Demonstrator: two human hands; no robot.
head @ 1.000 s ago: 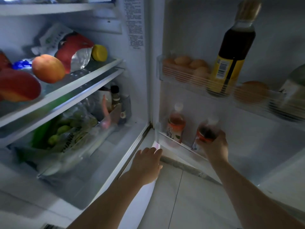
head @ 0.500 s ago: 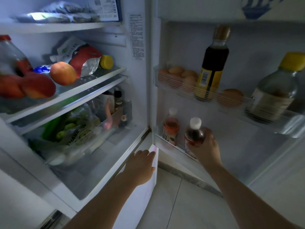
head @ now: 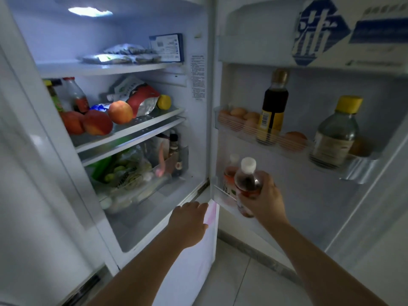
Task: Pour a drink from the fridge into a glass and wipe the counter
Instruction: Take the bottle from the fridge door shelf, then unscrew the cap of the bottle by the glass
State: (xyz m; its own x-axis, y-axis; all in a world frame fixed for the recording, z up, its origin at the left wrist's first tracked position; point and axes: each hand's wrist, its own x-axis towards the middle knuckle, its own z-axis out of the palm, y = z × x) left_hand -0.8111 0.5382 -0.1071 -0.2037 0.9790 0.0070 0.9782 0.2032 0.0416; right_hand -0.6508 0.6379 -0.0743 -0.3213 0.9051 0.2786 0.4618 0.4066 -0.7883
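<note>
The fridge stands open in front of me. My right hand (head: 263, 199) grips a small drink bottle (head: 247, 181) with a white cap and reddish-brown liquid, lifted a little above the lowest door shelf (head: 220, 192). A second, similar bottle (head: 230, 173) stands behind it in that door shelf. My left hand (head: 189, 221) rests on the bottom front edge of the fridge compartment (head: 176, 214), fingers curled over it, holding nothing else.
The middle door rack (head: 287, 144) holds eggs, a dark sauce bottle (head: 272, 107) and a yellow-capped bottle (head: 337, 133). Peaches (head: 97, 122) and packets lie on the inner shelf; a crisper drawer (head: 132, 180) holds bagged greens. Tiled floor (head: 231, 272) lies below.
My right hand has lifted the bottle up and out of the low door shelf. The view has tilted upward, showing more of the fridge top. My left hand stays on the fridge edge.
</note>
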